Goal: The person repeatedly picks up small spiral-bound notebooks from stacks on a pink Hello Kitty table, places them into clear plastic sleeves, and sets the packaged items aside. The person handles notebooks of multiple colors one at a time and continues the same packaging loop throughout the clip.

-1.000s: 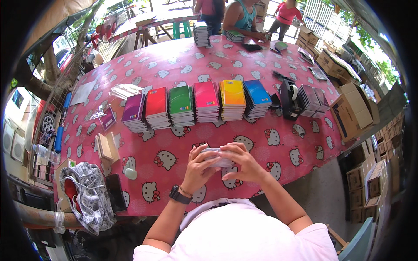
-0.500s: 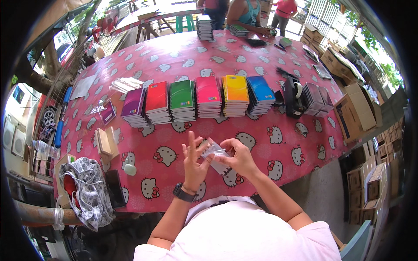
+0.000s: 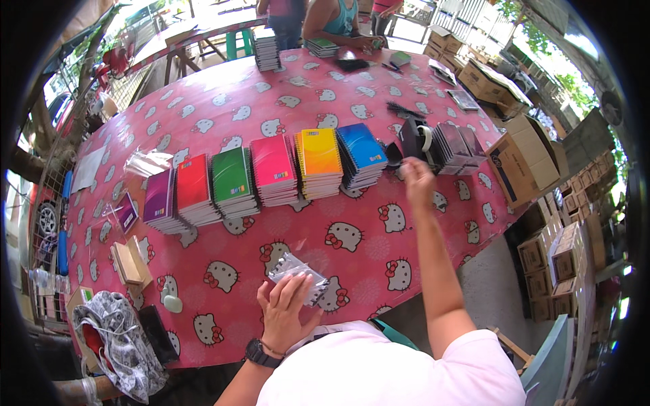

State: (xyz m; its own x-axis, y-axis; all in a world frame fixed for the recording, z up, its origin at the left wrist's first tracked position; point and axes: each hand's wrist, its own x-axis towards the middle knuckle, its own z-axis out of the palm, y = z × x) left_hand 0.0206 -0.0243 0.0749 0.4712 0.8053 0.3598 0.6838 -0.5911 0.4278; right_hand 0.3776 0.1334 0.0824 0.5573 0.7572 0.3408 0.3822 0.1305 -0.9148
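Note:
My left hand (image 3: 284, 311) lies flat, fingers spread, on a small clear plastic packet (image 3: 313, 287) on the table; dark spiral-like edges show through its film. My right hand (image 3: 418, 184) is stretched forward with the fingertips pinched together, just in front of a black tape dispenser (image 3: 412, 139) with a roll of tape. Whatever is between those fingertips is too small to make out. Left of that hand stands a row of spiral notebook stacks: blue (image 3: 362, 152), yellow (image 3: 318, 159), pink (image 3: 273, 166), green (image 3: 232, 177), red (image 3: 195, 186) and purple (image 3: 160, 197).
Wrapped dark notebook packs (image 3: 457, 150) stand right of the dispenser, near a cardboard box (image 3: 521, 162). Wooden blocks (image 3: 128, 265), a pale green oval object (image 3: 172, 304) and a patterned cloth bag (image 3: 115, 345) lie left. A person (image 3: 332, 24) sits at the far edge.
My right hand has left the packet and reached forward right to the tape dispenser. My left hand has turned palm down onto the packet. The view has swung to the right.

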